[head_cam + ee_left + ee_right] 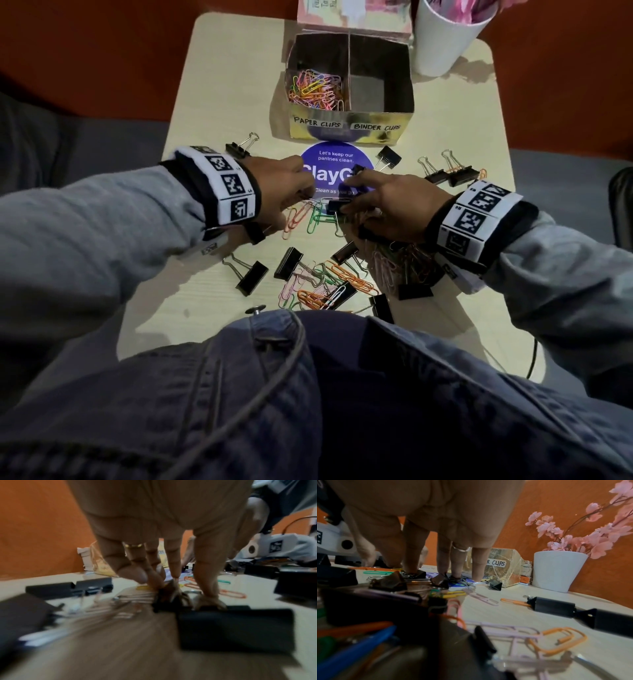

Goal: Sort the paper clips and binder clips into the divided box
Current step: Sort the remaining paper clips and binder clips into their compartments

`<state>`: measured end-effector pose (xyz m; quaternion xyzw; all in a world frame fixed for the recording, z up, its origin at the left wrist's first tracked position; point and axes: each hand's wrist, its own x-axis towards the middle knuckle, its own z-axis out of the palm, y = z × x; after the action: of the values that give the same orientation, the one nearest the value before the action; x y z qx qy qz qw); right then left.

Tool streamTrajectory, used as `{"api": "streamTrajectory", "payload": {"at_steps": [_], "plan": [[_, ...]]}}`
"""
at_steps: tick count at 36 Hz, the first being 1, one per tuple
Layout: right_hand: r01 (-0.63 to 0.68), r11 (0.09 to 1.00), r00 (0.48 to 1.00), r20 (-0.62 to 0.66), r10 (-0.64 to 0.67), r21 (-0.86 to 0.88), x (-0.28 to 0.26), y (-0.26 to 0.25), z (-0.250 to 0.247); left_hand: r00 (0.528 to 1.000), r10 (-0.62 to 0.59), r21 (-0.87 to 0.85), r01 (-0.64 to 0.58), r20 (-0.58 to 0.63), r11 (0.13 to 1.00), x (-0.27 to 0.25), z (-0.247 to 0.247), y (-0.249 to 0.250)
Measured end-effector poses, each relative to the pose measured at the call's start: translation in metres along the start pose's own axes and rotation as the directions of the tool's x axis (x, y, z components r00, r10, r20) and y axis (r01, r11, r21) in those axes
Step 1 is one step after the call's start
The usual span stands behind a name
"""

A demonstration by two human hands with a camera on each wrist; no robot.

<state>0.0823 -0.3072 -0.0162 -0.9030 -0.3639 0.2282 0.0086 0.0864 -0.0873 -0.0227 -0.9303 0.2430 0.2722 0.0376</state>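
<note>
Seen from the head, both hands work beside the purple sticker, the left hand (pixel 284 185) pinching thin wire paper clips (pixel 301 214), the right hand (pixel 387 202) gripping a boxy black binder clip (pixel 337 205), each best lifted clear into its labelled half of the divided box (pixel 349 128); the wrist views show fingertips pressed onto clips.

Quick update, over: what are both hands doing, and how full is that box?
Left hand and right hand both down in loose clips, grips unclear. Divided box: paper clips in left compartment, right bare. Binder clips tangled among paper clips.
</note>
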Motion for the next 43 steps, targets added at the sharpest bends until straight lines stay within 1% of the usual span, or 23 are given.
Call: {"api": "streamTrajectory", "payload": {"at_steps": [6, 9, 11, 13, 16, 19, 23, 31, 38, 40, 43], "plan": [[-0.015, 1.0, 1.0, -0.003, 0.015, -0.002, -0.001, 0.001, -0.001, 0.993, 0.029, -0.062, -0.036, -0.112, 0.997, 0.007, 0.0, 0.011], [-0.031, 0.999, 0.999, -0.018, 0.031, 0.009, -0.005, 0.003, -0.002, 0.986, 0.007, -0.074, -0.019, -0.168, 0.997, 0.011, 0.002, 0.013], [-0.038, 0.999, 0.999, -0.021, 0.038, 0.012, -0.007, 0.004, -0.002, 0.983, -0.016, -0.105, -0.003, -0.182, 0.994, 0.009, 0.001, 0.011], [-0.045, 0.999, 0.998, -0.034, 0.045, 0.014, -0.008, 0.005, -0.002, 0.986, -0.045, -0.119, 0.026, -0.163, 0.993, 0.005, 0.001, 0.006], [-0.056, 0.998, 0.998, -0.028, 0.056, 0.01, -0.009, 0.005, -0.001, 0.993, -0.057, -0.067, 0.05, -0.107, 0.997, 0.003, 0.001, 0.001], [-0.055, 0.998, 0.998, -0.027, 0.056, 0.011, -0.009, 0.003, -0.001, 0.991, -0.062, -0.063, 0.055, -0.115, 0.997, 0.006, 0.0, 0.006], [-0.068, 0.998, 0.998, -0.007, 0.068, 0.009, -0.007, 0.001, -0.001, 0.99, -0.098, -0.086, 0.089, -0.101, 0.992, 0.015, -0.006, 0.018], [-0.093, 0.996, 0.996, -0.01, 0.093, 0.017, -0.007, -0.002, -0.001, 0.97, -0.223, -0.217, 0.198, -0.099, 0.956, 0.017, -0.005, 0.029], [-0.09, 0.996, 0.996, -0.018, 0.09, 0.004, -0.009, -0.003, 0.003, 0.955, -0.27, -0.313, 0.222, -0.12, 0.923, 0.006, 0.002, 0.032], [-0.091, 0.996, 0.996, -0.013, 0.091, 0.004, -0.009, -0.003, 0.003, 0.959, -0.265, -0.317, 0.222, -0.101, 0.922, 0.002, 0.004, 0.034], [-0.079, 0.997, 0.997, -0.023, 0.079, 0.001, -0.008, -0.005, 0.003, 0.961, -0.262, -0.265, 0.231, -0.087, 0.936, -0.001, 0.005, 0.041]]}}
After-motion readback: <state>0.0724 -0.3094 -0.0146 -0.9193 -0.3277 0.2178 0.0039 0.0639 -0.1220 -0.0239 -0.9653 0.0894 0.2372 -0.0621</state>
